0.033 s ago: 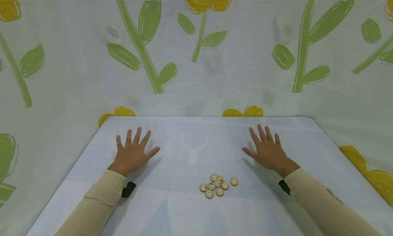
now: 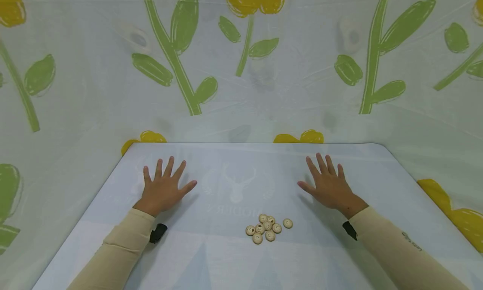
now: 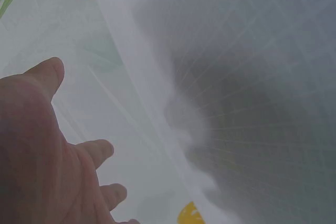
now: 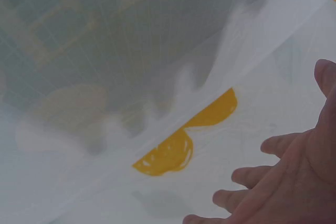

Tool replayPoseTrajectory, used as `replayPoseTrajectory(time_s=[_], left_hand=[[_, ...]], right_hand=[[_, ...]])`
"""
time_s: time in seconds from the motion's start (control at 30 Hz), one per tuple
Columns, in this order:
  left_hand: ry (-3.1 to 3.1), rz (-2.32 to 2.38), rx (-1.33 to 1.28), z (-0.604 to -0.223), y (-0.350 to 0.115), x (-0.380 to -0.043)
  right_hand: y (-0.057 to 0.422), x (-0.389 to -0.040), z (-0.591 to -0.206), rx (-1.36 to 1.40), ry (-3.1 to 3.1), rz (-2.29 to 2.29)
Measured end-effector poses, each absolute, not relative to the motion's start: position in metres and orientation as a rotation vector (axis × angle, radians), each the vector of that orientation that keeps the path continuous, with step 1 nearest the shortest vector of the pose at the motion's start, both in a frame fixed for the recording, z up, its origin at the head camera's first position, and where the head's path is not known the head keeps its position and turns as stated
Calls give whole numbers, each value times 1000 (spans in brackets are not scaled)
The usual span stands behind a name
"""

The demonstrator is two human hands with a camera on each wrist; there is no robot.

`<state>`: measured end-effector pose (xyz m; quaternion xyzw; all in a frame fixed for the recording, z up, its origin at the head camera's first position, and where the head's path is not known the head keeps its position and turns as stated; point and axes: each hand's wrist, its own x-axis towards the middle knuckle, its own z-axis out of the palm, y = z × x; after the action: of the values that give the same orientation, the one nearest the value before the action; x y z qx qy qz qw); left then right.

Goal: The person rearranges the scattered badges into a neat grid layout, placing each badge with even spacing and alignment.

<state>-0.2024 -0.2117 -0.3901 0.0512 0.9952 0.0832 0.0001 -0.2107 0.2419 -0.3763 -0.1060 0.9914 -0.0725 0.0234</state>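
Several round wooden buttons (image 2: 267, 226) lie in a loose cluster on the white table, with one button (image 2: 287, 223) a little apart on the right. Over the left part of the table, my left hand (image 2: 161, 191) is held palm down, its fingers straight and spread. My right hand (image 2: 330, 187) is spread the same way on the right side, nearer to the buttons. Both hands hold nothing. In the wrist views the left hand (image 3: 44, 150) and the right hand (image 4: 294, 171) hover above the surface, casting soft shadows. No buttons show in either wrist view.
The white table (image 2: 234, 265) carries a faint deer-head print and pale triangles. Its far edge meets a hanging white cloth (image 2: 294, 101) with green stems and yellow flowers. Beige sleeves (image 2: 117, 248) cover both forearms, with a black strap piece (image 2: 157, 233) below the left wrist.
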Motion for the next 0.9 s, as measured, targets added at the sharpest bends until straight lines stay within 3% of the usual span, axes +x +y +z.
replayPoseTrajectory(time_s=[0.47,0.7,0.9], left_hand=[[3155,304,237,-385,-203,-197],[3321,466,533,-383,-173,-184],[3123,652,826,-380,-142,-167]], right_hand=[[233,-204,-372,-390,3083,-259],[220,-187,-368,-491,2960,-686],[211,-168,-369,-662,2779,-871]])
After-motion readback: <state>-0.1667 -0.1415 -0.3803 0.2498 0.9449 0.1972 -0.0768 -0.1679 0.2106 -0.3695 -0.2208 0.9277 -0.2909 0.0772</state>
